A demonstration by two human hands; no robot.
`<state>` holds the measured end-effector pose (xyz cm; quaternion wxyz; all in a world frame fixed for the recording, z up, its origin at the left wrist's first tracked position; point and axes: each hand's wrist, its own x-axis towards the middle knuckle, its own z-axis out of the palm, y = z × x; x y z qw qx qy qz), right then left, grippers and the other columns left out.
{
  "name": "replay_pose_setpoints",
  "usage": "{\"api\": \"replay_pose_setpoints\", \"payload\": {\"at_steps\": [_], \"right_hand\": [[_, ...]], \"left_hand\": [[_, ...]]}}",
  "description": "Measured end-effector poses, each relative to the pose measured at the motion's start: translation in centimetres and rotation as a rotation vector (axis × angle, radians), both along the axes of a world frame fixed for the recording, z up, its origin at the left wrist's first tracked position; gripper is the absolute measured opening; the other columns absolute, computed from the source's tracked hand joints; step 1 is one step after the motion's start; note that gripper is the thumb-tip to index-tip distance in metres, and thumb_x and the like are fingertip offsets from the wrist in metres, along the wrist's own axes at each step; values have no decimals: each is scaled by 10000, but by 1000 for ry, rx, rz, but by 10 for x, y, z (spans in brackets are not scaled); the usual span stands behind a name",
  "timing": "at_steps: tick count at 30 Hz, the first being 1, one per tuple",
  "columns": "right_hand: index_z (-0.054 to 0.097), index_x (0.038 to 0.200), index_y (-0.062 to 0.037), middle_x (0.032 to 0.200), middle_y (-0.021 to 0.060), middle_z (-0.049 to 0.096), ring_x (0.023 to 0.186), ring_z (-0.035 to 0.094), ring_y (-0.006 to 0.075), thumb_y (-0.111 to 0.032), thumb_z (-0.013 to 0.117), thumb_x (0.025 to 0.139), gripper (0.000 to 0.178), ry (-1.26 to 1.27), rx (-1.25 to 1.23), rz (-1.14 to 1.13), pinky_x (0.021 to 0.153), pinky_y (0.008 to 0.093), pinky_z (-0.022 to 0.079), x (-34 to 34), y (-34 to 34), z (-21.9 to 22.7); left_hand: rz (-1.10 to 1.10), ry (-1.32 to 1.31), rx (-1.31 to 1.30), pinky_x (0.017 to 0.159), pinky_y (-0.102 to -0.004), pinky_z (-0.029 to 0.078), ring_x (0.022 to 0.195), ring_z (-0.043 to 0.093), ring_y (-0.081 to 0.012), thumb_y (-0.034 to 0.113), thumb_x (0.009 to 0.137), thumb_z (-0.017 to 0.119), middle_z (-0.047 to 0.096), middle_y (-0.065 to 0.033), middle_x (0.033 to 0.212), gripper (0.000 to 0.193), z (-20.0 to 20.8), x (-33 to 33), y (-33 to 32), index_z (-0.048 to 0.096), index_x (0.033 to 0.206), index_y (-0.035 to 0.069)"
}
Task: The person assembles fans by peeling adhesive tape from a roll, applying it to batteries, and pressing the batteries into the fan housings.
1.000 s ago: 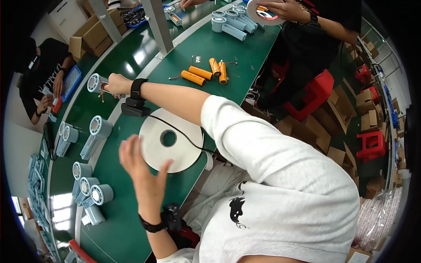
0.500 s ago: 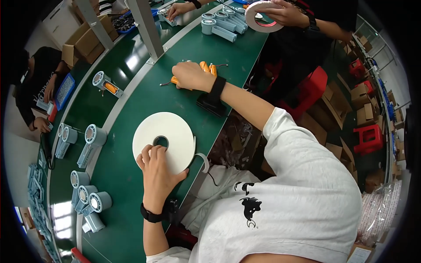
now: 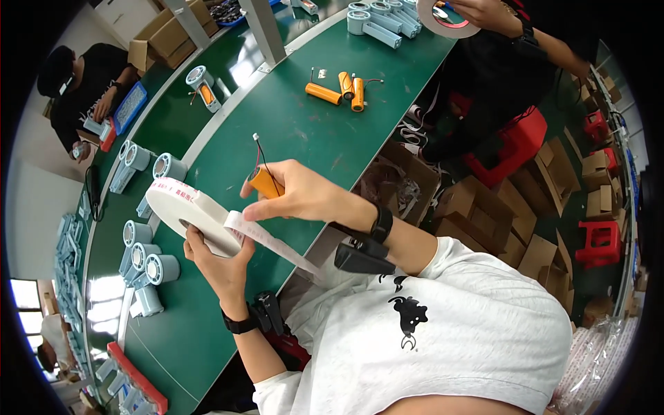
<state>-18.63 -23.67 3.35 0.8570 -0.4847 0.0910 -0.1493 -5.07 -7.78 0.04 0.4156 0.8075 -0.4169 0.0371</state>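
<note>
Nearest the body, a loose strip of tape slants from the roll down toward the lap. The left hand grips the tape roll, fingers at its core, thumb by its near edge, holding it tilted up off the bench. Just right and slightly beyond, the right hand holds an orange battery, thumb close against the strip where it leaves the roll. The battery sits above the strip, its wired end outward; fingers hide too much to fix its long axis. Farther off, three more orange batteries lie well apart from both hands.
</note>
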Motion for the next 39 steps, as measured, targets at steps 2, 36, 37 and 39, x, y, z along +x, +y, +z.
{"api": "replay_pose_setpoints", "payload": {"at_steps": [2,36,37,39], "right_hand": [[595,858,-15,624,-6,533,554,470,63,-157,716,764,209,71,-328,-101,532,209,386,1,19,-3],[542,951,68,851,127,546,747,553,221,-114,552,864,202,-158,-893,-558,683,294,451,64,46,17],[532,952,66,871,126,561,763,564,203,-118,542,875,200,-178,-691,-503,696,280,460,67,42,17],[513,952,61,911,124,591,795,586,167,-126,521,897,196,-207,-292,-389,722,254,479,72,36,17]], "left_hand": [[67,136,-78,929,-418,310,1112,309,-302,250,549,799,418,-172,1212,937,4,-1,-1,306,1294,-33],[323,-357,30,960,-447,171,1093,444,-297,287,527,780,509,-186,1121,921,7,-1,22,344,1243,-92],[383,-304,52,952,-442,175,1079,451,-299,286,526,779,515,-188,1102,902,8,-1,22,357,1228,-91],[496,-192,96,935,-433,184,1052,466,-303,284,525,777,525,-190,1063,865,10,-2,18,385,1199,-89]]}}
